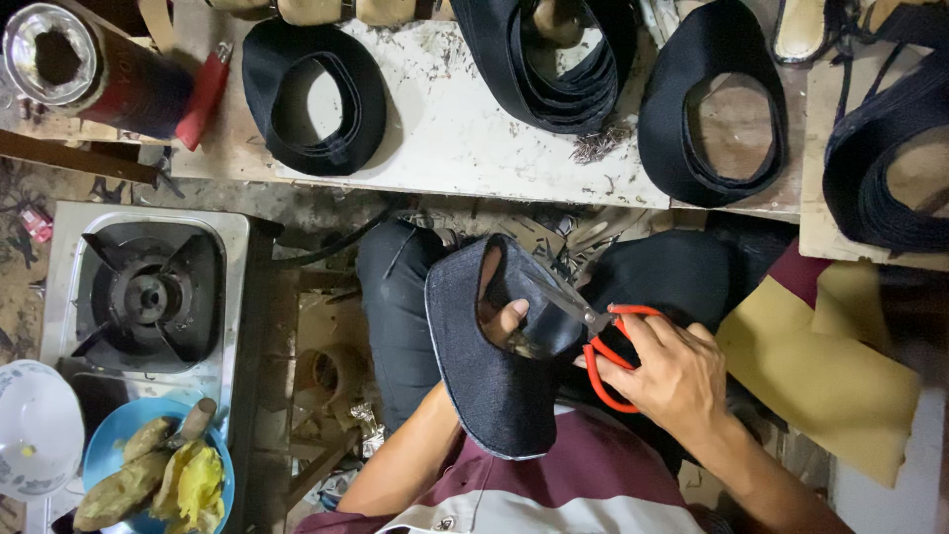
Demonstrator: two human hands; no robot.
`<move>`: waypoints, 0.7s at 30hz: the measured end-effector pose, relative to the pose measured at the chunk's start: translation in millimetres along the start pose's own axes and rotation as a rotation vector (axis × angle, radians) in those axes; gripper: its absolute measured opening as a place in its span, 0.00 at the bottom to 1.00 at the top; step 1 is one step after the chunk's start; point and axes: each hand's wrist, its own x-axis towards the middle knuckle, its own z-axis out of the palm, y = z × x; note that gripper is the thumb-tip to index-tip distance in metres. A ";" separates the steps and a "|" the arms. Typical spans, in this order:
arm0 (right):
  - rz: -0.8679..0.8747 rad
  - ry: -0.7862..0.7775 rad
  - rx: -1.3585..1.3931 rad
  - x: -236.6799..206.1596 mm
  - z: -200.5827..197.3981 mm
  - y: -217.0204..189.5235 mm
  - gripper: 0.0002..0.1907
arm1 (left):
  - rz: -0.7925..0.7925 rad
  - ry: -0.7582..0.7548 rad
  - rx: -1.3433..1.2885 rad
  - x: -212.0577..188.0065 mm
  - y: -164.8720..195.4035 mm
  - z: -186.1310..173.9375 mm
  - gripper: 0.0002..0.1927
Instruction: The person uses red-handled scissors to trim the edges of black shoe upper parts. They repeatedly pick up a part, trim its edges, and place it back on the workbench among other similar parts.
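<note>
My left hand (506,318) is tucked inside a dark denim shoe upper (474,366), holding it over my lap; only the fingers show through its opening. My right hand (672,371) grips red-handled scissors (605,348). Their metal blades reach into the opening of the denim piece, close to my left fingers.
Several cut dark fabric loops (314,97) lie on the worn wooden workbench (445,129). A gas stove (146,292) stands at the left, a blue plate of food (104,435) and a white bowl (38,427) below it. A red tin (99,69) sits top left. Yellow sheet material (840,376) lies at right.
</note>
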 end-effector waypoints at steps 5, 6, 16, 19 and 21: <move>-0.007 -0.014 -0.026 0.7 -0.1 -1.1 0.32 | 0.008 -0.011 -0.035 1.1 -9.6 -3.7 0.40; -0.007 -0.018 -0.023 0.7 0.0 -0.9 0.32 | 0.005 -0.020 -0.086 2.0 -11.3 -3.5 0.40; -0.082 -0.024 0.001 -0.7 4.9 5.1 0.31 | 0.071 -0.004 0.075 -0.9 -0.8 -5.6 0.39; -0.148 -0.021 0.019 -2.6 5.3 8.4 0.24 | 0.112 -0.008 0.135 2.5 -2.3 -5.6 0.37; -0.183 -0.039 0.020 -2.9 5.0 11.0 0.21 | 0.066 -0.031 0.076 3.3 -3.8 -7.1 0.35</move>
